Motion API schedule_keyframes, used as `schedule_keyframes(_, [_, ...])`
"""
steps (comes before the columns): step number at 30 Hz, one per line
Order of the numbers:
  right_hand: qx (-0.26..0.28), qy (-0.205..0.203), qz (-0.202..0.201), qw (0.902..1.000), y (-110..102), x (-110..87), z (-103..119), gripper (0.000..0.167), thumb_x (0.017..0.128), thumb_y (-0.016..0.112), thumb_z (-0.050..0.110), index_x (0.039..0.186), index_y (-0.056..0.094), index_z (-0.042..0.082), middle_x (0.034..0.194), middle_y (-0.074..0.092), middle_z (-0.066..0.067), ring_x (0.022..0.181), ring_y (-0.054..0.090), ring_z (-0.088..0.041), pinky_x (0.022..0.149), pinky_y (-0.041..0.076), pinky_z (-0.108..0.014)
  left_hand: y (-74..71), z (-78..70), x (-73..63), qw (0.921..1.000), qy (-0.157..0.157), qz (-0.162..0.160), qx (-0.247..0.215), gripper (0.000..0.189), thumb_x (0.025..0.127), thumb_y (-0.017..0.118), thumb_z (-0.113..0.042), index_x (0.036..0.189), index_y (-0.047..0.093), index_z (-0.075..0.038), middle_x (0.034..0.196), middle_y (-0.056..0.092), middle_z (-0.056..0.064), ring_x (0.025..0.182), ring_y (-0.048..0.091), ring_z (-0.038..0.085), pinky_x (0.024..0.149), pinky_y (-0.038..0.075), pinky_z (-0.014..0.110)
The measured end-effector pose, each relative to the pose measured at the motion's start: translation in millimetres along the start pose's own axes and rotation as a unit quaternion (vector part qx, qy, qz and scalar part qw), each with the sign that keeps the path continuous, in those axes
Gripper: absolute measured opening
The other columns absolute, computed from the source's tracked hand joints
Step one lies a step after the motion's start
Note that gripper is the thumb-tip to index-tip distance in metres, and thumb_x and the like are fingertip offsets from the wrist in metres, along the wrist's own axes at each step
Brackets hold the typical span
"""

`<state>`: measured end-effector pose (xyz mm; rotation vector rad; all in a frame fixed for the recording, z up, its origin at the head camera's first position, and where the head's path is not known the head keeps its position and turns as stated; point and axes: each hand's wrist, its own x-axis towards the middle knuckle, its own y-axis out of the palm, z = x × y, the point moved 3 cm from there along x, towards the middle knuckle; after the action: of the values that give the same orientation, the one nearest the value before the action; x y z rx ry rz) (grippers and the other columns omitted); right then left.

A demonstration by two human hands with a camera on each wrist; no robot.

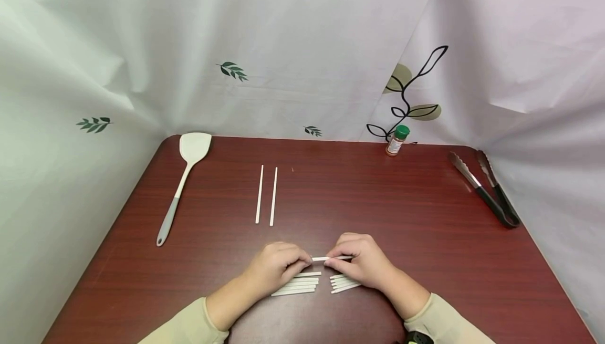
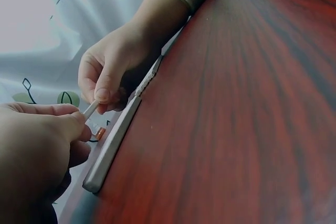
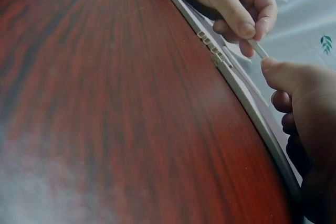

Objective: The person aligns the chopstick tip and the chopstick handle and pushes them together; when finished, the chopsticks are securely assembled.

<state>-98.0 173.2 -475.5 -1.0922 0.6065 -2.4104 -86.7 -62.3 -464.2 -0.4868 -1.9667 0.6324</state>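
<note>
Above the reddish-brown table (image 1: 359,191), my left hand (image 1: 274,268) and right hand (image 1: 365,261), each closed to a fingertip pinch, are near two rows of white sticks (image 1: 302,282) and jointly hold a single stick (image 1: 320,259) clear of the table.

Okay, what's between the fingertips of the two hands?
A thin white stick, pinched by the left hand and the right hand. Its exposed stretch shows in the head view and both wrist views.
</note>
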Motion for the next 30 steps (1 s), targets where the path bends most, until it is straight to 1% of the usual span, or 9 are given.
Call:
schedule_keyframes(4, [0.000, -0.001, -0.002, 1.0000, 0, 1.0, 3, 0.015, 0.086, 0.090, 0.009, 0.092, 0.083, 0.021, 0.081, 0.068, 0.015, 0.070, 0.057, 0.001, 0.062, 0.046, -0.011, -0.1, -1.3, 0.9, 0.9997, 0.008, -0.001, -0.023, 0.021, 0.083, 0.085, 0.002, 0.098, 0.078, -0.010, 0.093, 0.077, -0.004, 0.084, 0.072, 0.006, 0.080, 0.058, 0.022])
schedule_keyframes(9, [-0.011, 0.000, -0.014, 0.9999, -1, 1.9, 4, 0.013, 0.086, 0.090, 0.011, 0.093, 0.084, 0.021, 0.082, 0.069, 0.015, 0.069, 0.058, 0.001, 0.062, 0.046, -0.011, -0.2, 0.4, -0.7, 0.9999, 0.003, -0.005, -0.015, 0.013, 0.090, 0.082, -0.003, 0.101, 0.080, -0.010, 0.095, 0.077, -0.004, 0.086, 0.074, 0.007, 0.081, 0.058, 0.024])
schedule_keyframes(12, [-0.019, 0.014, -0.024, 0.9994, -2, 1.9, 2, 0.013, 0.085, 0.092, 0.014, 0.092, 0.084, 0.022, 0.082, 0.070, 0.016, 0.067, 0.059, 0.001, 0.060, 0.046, -0.011, -0.4, 1.9, -2.6, 0.9999, -0.006, -0.009, -0.011, 0.009, 0.094, 0.080, -0.008, 0.103, 0.080, -0.010, 0.096, 0.078, -0.004, 0.087, 0.074, 0.008, 0.080, 0.059, 0.026])
schedule_keyframes(16, [-0.040, 0.059, -0.054, 0.9960, -8, 0.7, -3, 0.021, 0.078, 0.097, 0.014, 0.089, 0.083, 0.023, 0.081, 0.069, 0.016, 0.069, 0.061, -0.002, 0.061, 0.047, -0.014, -0.6, 3.7, -4.0, 0.9991, -0.035, -0.011, -0.019, 0.008, 0.097, 0.078, -0.009, 0.104, 0.079, -0.011, 0.095, 0.077, -0.004, 0.085, 0.073, 0.006, 0.078, 0.058, 0.024])
schedule_keyframes(20, [-0.037, 0.120, -0.087, 0.9882, -17, -1.5, -11, 0.024, 0.076, 0.097, 0.008, 0.091, 0.082, 0.019, 0.081, 0.069, 0.013, 0.070, 0.063, -0.009, 0.063, 0.050, -0.019, 0.0, 6.3, -4.4, 0.9976, -0.062, -0.009, -0.028, 0.012, 0.096, 0.078, -0.005, 0.105, 0.078, -0.012, 0.095, 0.076, -0.005, 0.084, 0.070, 0.004, 0.077, 0.057, 0.021])
schedule_keyframes(23, [-0.012, 0.147, -0.109, 0.9830, -22, -3.0, -17, 0.025, 0.077, 0.095, 0.001, 0.094, 0.081, 0.012, 0.083, 0.070, 0.009, 0.069, 0.063, -0.011, 0.060, 0.051, -0.021, 1.5, 7.8, -4.5, 0.9974, -0.064, 0.000, -0.032, 0.018, 0.093, 0.079, -0.002, 0.108, 0.077, -0.012, 0.096, 0.076, -0.005, 0.085, 0.069, 0.003, 0.077, 0.056, 0.021])
schedule_keyframes(24, [-0.007, 0.154, -0.116, 0.9813, -23, -1.0, -14, 0.025, 0.076, 0.093, -0.002, 0.094, 0.080, 0.010, 0.083, 0.070, 0.006, 0.069, 0.062, -0.011, 0.059, 0.051, -0.023, 1.8, 8.2, -4.6, 0.9974, -0.063, 0.005, -0.034, 0.020, 0.092, 0.079, -0.001, 0.109, 0.077, -0.012, 0.097, 0.076, -0.004, 0.086, 0.070, 0.004, 0.078, 0.057, 0.022])
schedule_keyframes(28, [0.004, 0.185, -0.133, 0.9736, -24, -1.1, -16, 0.025, 0.078, 0.089, -0.008, 0.097, 0.079, 0.005, 0.080, 0.071, 0.001, 0.066, 0.060, -0.010, 0.057, 0.049, -0.024, 3.1, 9.5, -5.1, 0.9968, -0.062, 0.019, -0.047, 0.021, 0.095, 0.076, -0.001, 0.112, 0.076, -0.012, 0.101, 0.077, -0.003, 0.090, 0.070, 0.005, 0.082, 0.057, 0.022])
schedule_keyframes(30, [0.026, 0.208, -0.139, 0.9678, -26, -0.4, -17, 0.023, 0.080, 0.086, -0.009, 0.099, 0.078, 0.001, 0.078, 0.070, -0.003, 0.064, 0.059, -0.010, 0.056, 0.048, -0.023, 3.4, 9.5, -5.1, 0.9966, -0.061, 0.023, -0.051, 0.022, 0.095, 0.075, -0.001, 0.114, 0.075, -0.012, 0.103, 0.077, -0.003, 0.090, 0.070, 0.004, 0.082, 0.056, 0.021])
